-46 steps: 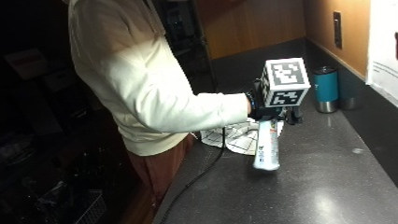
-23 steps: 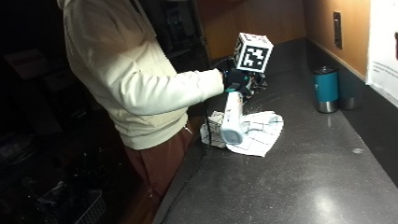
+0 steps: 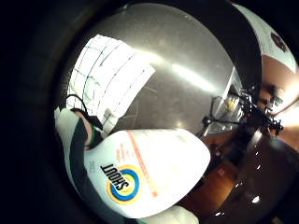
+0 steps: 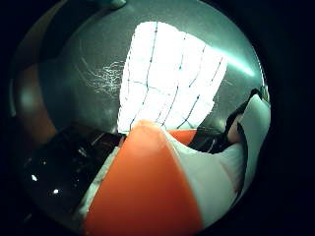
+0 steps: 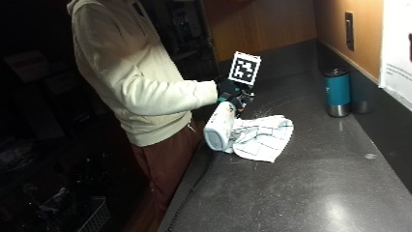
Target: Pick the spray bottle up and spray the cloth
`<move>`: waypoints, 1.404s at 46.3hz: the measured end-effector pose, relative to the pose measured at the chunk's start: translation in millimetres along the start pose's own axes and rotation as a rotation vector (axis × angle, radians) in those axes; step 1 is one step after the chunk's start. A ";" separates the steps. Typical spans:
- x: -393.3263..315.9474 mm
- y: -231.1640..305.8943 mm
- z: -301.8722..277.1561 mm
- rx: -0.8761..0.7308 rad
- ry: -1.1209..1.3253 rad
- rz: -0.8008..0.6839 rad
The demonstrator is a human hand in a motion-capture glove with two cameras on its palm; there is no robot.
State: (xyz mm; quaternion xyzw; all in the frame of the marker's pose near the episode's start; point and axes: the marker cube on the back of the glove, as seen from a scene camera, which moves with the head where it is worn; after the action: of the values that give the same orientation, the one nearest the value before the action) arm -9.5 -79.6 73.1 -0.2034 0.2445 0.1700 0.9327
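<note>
In the outside view my gloved right hand [image 5: 230, 93] grips the neck of a white spray bottle [image 5: 219, 128], held tilted above the near edge of the counter. Its nozzle end points toward the white checked cloth [image 5: 262, 137], which lies crumpled on the dark counter just beside the bottle. The little finger side palm view is filled by the bottle's white body with its yellow and blue label [image 3: 140, 175], with the cloth [image 3: 107, 77] beyond it. In the thumb side palm view the bottle's orange part [image 4: 142, 191] sits close to the palm, over the cloth [image 4: 170, 81].
A teal tumbler [image 5: 337, 92] stands at the back of the dark countertop [image 5: 309, 193] near the wall. A white paper [image 5: 396, 43] hangs on the wall at the right. The person stands at the counter's left edge.
The hand has carried the bottle leftward and back, from over the cloth's right side to its near left edge. The cloth, hidden before, now shows beside the bottle.
</note>
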 end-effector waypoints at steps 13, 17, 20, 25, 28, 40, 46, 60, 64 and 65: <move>1.8 7.6 1.2 0.009 -0.001 0.106; -1.2 10.6 -3.0 0.026 -0.044 0.073; -6.1 15.4 -14.6 0.059 -0.140 0.034; -23.6 27.4 -49.5 0.157 -0.369 -0.052; -34.3 35.7 -73.8 0.237 -0.502 -0.113; -74.5 56.9 -146.1 0.532 -0.941 -0.318; -95.0 54.1 -163.5 0.621 -1.157 -0.386; -146.2 45.1 -158.4 0.492 -1.516 -0.616; -173.3 11.6 -148.8 0.516 -1.473 -0.591; -181.4 -0.3 -145.4 0.530 -1.456 -0.569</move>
State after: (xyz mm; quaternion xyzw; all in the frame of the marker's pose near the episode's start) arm -214.9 -186.7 52.5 0.1305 -0.4502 -0.0467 0.8821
